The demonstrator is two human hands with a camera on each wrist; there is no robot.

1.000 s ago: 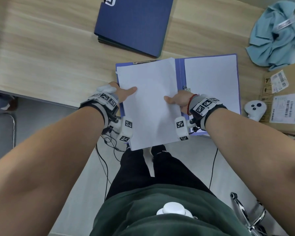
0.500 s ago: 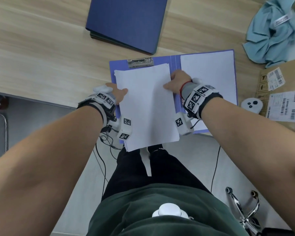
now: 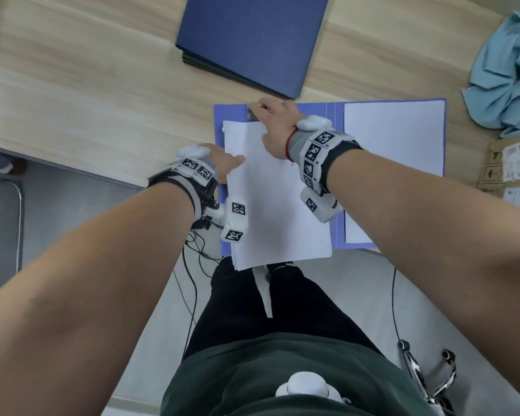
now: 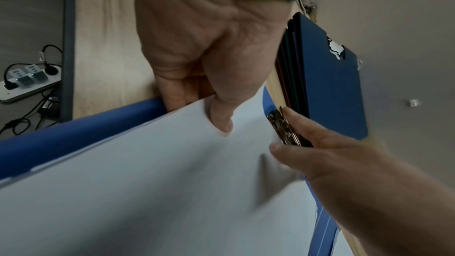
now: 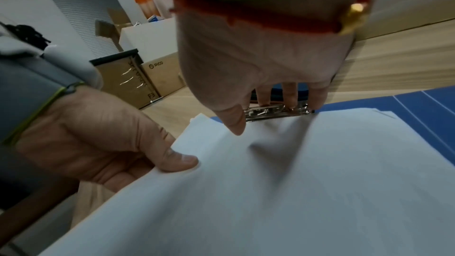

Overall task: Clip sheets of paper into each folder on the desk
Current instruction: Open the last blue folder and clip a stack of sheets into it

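An open light-blue folder [image 3: 332, 115] lies at the desk's near edge, with a white sheet [image 3: 394, 151] in its right half. A stack of white paper [image 3: 276, 205] covers its left half and overhangs the desk edge toward me. My left hand [image 3: 231, 163] pinches the stack's left edge, thumb [image 4: 221, 116] on top and fingers underneath. My right hand [image 3: 263, 120] is on the metal clip [image 5: 273, 113] at the top of the left half, fingers along its far side and thumb at its near side over the paper's top edge. A pile of closed dark-blue folders [image 3: 252, 40] lies behind.
A crumpled blue cloth [image 3: 505, 70] and a labelled cardboard box [image 3: 514, 169] sit at the desk's right. Cables [image 3: 192, 256] hang below the desk edge, with a power strip [image 4: 27, 81] on the floor. A chair base [image 3: 427, 376] stands at my lower right.
My right hand let go of the paper's right edge and moved up to the metal clip. The stack slid forward until its top edge reached the clip. My left hand kept its hold.
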